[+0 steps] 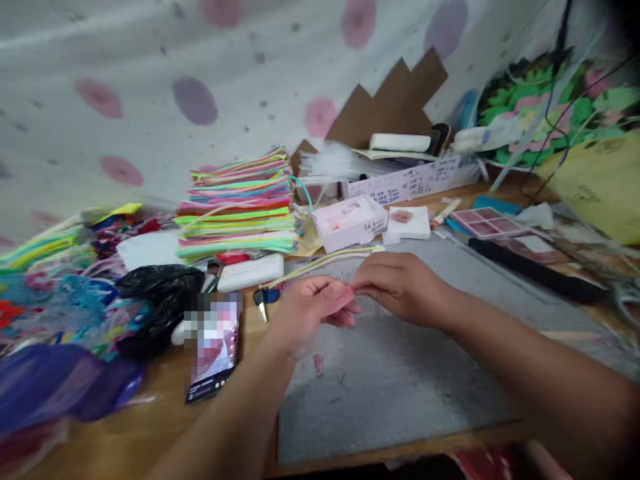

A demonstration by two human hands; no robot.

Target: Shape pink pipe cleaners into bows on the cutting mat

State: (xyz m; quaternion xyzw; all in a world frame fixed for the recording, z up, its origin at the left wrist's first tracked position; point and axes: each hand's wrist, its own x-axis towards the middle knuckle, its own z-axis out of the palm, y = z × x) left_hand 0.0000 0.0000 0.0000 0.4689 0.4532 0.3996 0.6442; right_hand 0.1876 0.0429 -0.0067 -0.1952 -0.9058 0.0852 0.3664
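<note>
My left hand [320, 307] and my right hand [400, 287] meet fingertip to fingertip above a grey cutting mat [390, 393]. The left thumb and fingers are closed in a pinch, the other fingers curled below. Thumb and forefinger of the right hand are pressed together right against it. Whatever they hold between them is too small or hidden to make out. Just behind the hands lie a few pale yellow and white pipe cleaners [320, 262]. A key [262, 308] rests on the table left of the left hand.
A phone [220, 340] with a lit screen lies left, beside a black plastic bag [160, 293]. Bundled coloured pipe cleaners [237, 207] are stacked behind. Farther back stands a white box [350, 223]; a black-handled tool [535, 270] lies right. Purple bags [60, 387] fill the left corner.
</note>
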